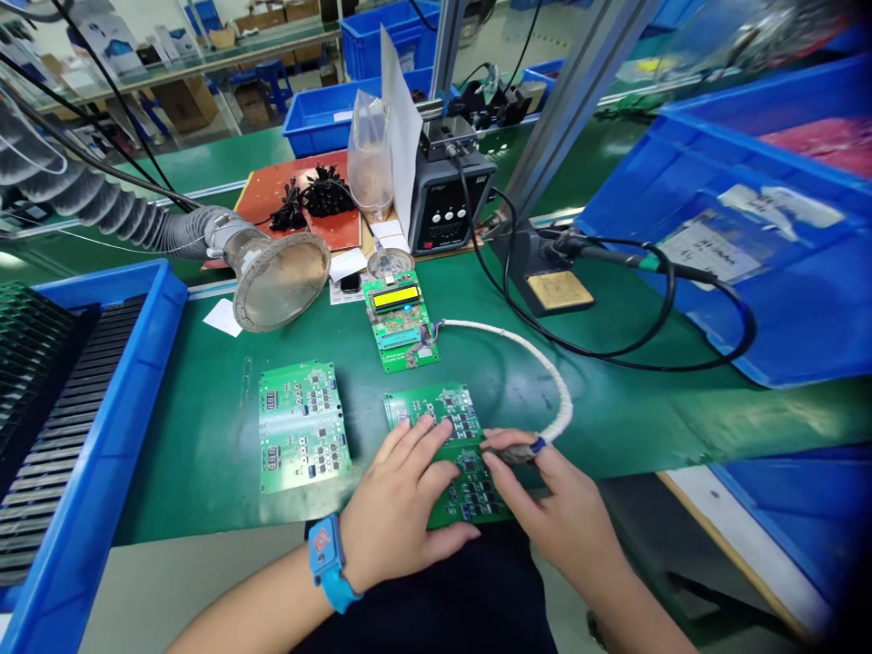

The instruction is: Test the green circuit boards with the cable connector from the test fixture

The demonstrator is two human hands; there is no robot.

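Hands [401, 500] at 1 circuit board [479, 495], right [569, 504] gripping corded tool [515, 453].

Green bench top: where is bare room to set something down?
Bare bench shows right of the white cable, below the black cable loop, and between the left circuit board and blue crate. Crowded: the right circuit board, with left hand on it, right hand holding a probe; and the back, with soldering station and extractor hood.

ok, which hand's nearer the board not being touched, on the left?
Left. The left hand, on another board, is right of the left board; the right hand is farther right, gripping a white-cabled tool.
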